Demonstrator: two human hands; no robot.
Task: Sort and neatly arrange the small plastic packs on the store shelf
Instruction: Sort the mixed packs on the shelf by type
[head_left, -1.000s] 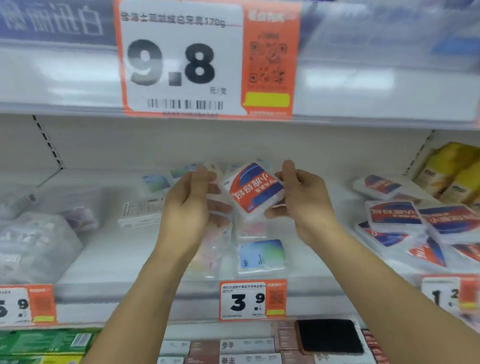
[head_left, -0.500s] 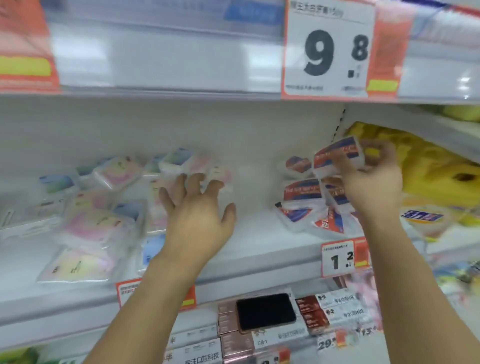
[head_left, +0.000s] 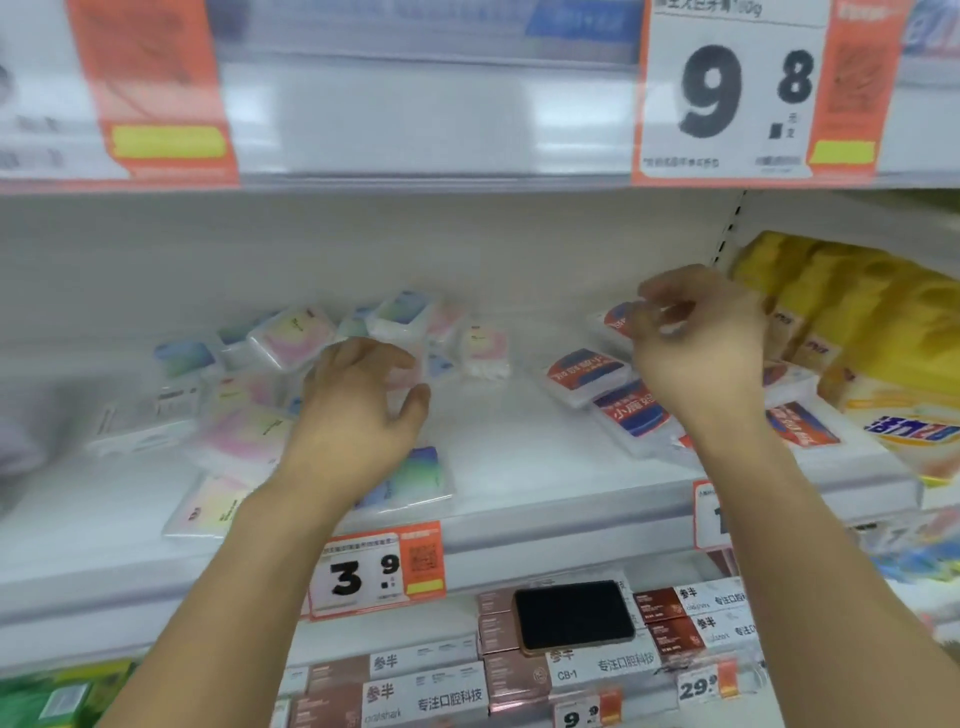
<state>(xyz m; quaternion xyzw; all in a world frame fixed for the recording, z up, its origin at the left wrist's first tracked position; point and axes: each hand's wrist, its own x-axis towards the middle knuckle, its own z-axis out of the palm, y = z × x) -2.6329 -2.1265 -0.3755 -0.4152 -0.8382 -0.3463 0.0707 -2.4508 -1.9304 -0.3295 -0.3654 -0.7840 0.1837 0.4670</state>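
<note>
Pastel packs: small clear plastic packs with pink, yellow and blue labels (head_left: 291, 338) lie jumbled on the left of the white store shelf (head_left: 519, 447).
Left hand (head_left: 358, 410): over the pastel heap, fingers loosely spread, grip apart, holding nothing.
Red-and-blue packs: small clear packs with red and blue labels (head_left: 587, 371) piled right of centre.
Right hand (head_left: 701, 348): above that pile, fingers curled; blurred, so I cannot tell its grip.
Far right: yellow bags (head_left: 852, 312).

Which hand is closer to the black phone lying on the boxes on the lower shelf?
The left hand, though not by much. It hovers above and to the left of the phone; the right hand is higher, up and to its right.
</note>
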